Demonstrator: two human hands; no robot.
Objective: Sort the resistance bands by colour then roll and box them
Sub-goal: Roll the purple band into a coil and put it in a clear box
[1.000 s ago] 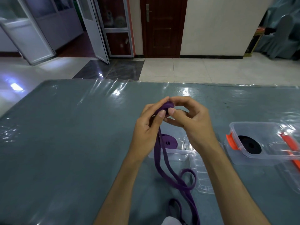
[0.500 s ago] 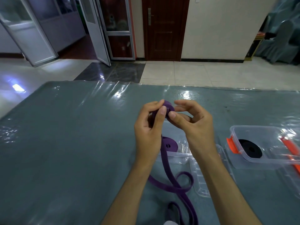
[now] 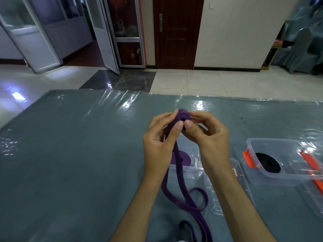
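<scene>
A purple resistance band (image 3: 182, 117) is partly wound into a small roll held above the table. My left hand (image 3: 160, 147) and my right hand (image 3: 208, 137) both pinch that roll, thumbs meeting at its front. The loose tail of the purple band (image 3: 185, 199) hangs down and loops on the table toward me. Below my hands sits a clear plastic box (image 3: 187, 169) with a rolled purple band (image 3: 181, 158) inside. To the right, a second clear box (image 3: 283, 177) with an orange clip holds a rolled black band (image 3: 268, 163).
The grey table (image 3: 70, 154) has a glossy plastic cover. A clear lid (image 3: 216, 193) lies beside the near box, and an orange-clipped lid (image 3: 312, 170) lies at the far right edge. Beyond the table are a tiled floor and doors.
The roll has grown a little as both hands turned it. The hanging tail has shifted and its loop on the table has moved slightly.
</scene>
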